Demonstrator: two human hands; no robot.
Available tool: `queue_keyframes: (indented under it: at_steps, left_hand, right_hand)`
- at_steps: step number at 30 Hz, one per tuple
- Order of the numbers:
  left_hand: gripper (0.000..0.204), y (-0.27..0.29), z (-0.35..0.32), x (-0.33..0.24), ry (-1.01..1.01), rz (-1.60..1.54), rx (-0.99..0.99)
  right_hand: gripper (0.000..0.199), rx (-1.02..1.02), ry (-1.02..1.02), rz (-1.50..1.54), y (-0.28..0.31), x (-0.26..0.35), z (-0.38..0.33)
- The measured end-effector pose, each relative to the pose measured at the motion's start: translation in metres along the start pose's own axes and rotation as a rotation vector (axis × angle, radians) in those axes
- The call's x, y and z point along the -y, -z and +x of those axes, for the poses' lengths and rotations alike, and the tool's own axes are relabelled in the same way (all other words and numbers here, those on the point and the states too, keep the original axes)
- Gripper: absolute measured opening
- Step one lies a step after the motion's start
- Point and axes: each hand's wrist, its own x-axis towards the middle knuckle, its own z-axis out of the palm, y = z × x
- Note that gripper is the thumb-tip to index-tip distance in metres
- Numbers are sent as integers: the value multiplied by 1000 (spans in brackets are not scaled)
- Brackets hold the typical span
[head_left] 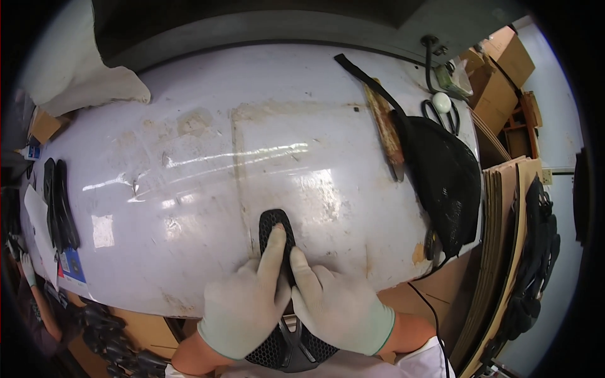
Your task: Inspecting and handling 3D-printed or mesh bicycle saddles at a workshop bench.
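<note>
The white table fills most of the view, its near edge curving under the wrists and its far edge bowing along a dark grey housing. Open room is widest across the table's middle and left, and reaches from the fingertips to the far edge. Upright brown boards stand beyond the table's right edge. A black fabric bundle lies along the table's right side, its strap reaching toward the far edge and narrowing the room there.

Over the table's near edge, the gloved left hand and gloved right hand hold a black honeycomb piece between them. The left index finger lies straight along its face, the tip uncovered; the right fingers are bunched narrow against its right side. The fingers underneath are hidden. The piece sits near the middle of the table's near side, its rounded end pointing to the far edge; its long axis runs near to far, leaning slightly left. Whether it joins the black mesh below the table's near edge cannot be told.

Long black strips lie by the table's left edge, a rusty tool right of its middle, and a white ball at its far right corner.
</note>
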Motion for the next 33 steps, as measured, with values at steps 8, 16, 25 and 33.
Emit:
queue_keyframes:
  at_steps: [8,16,25,33]
  left_hand:
    - [61,0,2,3,21,-94,-14]
    - [59,-6,-1,7,0,-173,-91]
    - [57,-11,-1,5,37,-191,-76]
    - [57,-9,0,4,49,-178,-69]
  right_hand:
    - [60,102,189,720,27,-27,-40]
    - [50,116,388,625,9,-42,-69]
    - [45,85,386,683,2,-42,-75]
    - [51,95,489,557,7,-50,-67]
